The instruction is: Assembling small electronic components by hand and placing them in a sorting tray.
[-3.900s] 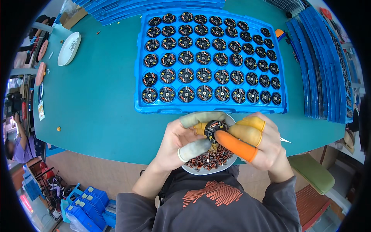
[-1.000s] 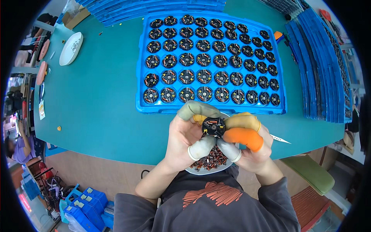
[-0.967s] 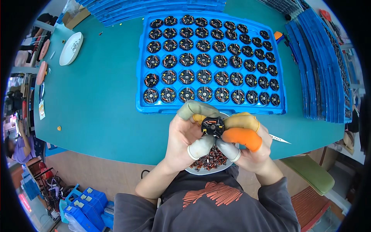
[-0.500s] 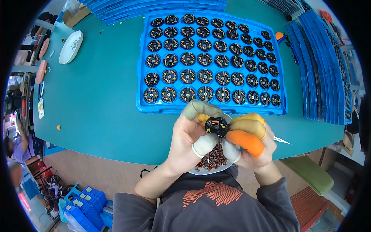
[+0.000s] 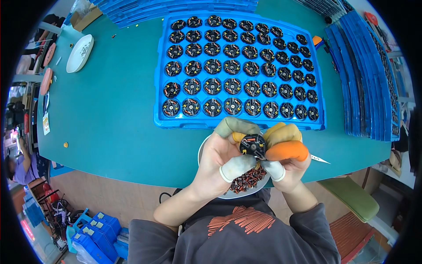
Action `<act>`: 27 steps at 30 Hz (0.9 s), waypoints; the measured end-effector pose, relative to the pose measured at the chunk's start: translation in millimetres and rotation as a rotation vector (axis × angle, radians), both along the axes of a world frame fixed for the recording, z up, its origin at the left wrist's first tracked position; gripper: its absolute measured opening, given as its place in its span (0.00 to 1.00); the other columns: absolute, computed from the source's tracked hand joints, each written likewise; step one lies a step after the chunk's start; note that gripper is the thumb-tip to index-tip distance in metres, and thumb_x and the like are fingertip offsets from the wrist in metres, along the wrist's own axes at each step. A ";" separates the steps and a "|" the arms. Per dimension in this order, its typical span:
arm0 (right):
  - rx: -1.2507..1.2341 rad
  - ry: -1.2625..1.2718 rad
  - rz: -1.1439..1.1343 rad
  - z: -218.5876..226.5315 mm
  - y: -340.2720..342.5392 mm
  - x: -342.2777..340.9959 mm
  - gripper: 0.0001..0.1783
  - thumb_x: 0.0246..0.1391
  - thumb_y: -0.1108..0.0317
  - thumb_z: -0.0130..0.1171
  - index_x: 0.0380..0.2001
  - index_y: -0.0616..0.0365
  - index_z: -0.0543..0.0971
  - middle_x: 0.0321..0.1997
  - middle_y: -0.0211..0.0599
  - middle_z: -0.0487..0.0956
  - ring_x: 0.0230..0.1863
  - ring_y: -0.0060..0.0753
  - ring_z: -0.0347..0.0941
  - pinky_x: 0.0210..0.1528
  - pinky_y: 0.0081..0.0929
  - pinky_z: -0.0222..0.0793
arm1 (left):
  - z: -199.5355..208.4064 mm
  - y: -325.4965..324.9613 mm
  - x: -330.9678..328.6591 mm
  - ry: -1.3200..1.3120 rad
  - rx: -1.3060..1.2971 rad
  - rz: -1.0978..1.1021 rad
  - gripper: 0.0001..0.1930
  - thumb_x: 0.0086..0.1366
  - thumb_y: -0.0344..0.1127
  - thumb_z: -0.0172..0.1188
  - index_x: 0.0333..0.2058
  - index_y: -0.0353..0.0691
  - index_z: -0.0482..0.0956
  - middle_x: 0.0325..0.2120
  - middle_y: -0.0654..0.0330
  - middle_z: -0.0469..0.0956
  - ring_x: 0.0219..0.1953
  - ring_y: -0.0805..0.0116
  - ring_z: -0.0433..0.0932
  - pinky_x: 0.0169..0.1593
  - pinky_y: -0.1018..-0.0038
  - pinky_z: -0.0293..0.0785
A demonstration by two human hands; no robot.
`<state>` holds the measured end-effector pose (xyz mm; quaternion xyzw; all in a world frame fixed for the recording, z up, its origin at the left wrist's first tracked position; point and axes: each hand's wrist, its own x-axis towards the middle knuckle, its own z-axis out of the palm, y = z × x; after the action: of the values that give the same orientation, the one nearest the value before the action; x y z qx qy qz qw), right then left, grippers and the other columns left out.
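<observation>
Above the table's near edge, my left hand (image 5: 215, 158) grips a round black part (image 5: 253, 147) with small orange and yellow components on its face. Cloth finger cots cover several of its fingertips, and its thumb presses the lower rim. My right hand (image 5: 285, 152), with an orange cot on the index finger and pale ones on others, is closed at the part's right rim; any tiny piece between those fingertips is hidden. Beneath both hands stands a white bowl (image 5: 201, 152) of small dark red and black cylindrical pieces (image 5: 246, 181), partly covered by the hands.
A blue tray (image 5: 159, 94) beyond my hands holds rows of similar round parts. Blue trays (image 5: 358, 75) are stacked at right, and more (image 5: 176, 11) at the back. A white dish (image 5: 80, 53) sits far left. A green-cushioned chair (image 5: 351, 198) stands right of me.
Both hands have shifted slightly with the round part, which has turned so its face shows more fully. My right fingers have moved lower along its right rim.
</observation>
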<state>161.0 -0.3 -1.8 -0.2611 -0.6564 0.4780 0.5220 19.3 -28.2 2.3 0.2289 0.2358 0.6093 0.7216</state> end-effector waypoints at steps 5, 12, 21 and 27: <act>-0.080 0.071 0.046 -1.2 -0.1 -1.3 0.11 0.35 0.79 0.60 0.26 0.62 0.71 0.33 0.36 0.66 0.33 0.28 0.64 0.35 0.24 0.62 | -2.2 0.1 0.2 -0.011 0.005 -0.014 0.21 0.48 0.26 0.56 0.42 0.34 0.62 0.38 0.59 0.67 0.42 0.72 0.67 0.47 0.75 0.62; -0.603 0.392 0.261 6.2 4.0 -3.3 0.09 0.39 0.78 0.58 0.27 0.60 0.70 0.34 0.36 0.64 0.38 0.29 0.62 0.40 0.26 0.59 | -5.1 -0.9 -6.1 0.200 0.154 0.028 0.18 0.50 0.20 0.52 0.41 0.35 0.62 0.38 0.59 0.67 0.42 0.73 0.68 0.46 0.75 0.64; 0.518 -0.571 -0.110 18.3 5.4 6.9 0.15 0.22 0.71 0.63 0.23 0.48 0.76 0.31 0.31 0.69 0.31 0.34 0.65 0.32 0.30 0.60 | -4.6 3.7 -9.8 0.146 0.157 -0.042 0.19 0.50 0.19 0.53 0.42 0.35 0.62 0.39 0.57 0.67 0.45 0.69 0.68 0.49 0.73 0.65; 0.046 -0.182 0.132 6.4 8.2 11.8 0.18 0.36 0.74 0.60 0.34 0.60 0.69 0.32 0.38 0.70 0.33 0.35 0.68 0.35 0.27 0.63 | -5.0 2.0 -14.5 0.242 0.186 -0.039 0.21 0.48 0.20 0.56 0.42 0.35 0.63 0.42 0.57 0.66 0.45 0.69 0.68 0.47 0.71 0.66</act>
<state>172.8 7.9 4.6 -0.2476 -0.7276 0.4705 0.4335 4.8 -26.2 -2.7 0.3712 0.2590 0.5825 0.6752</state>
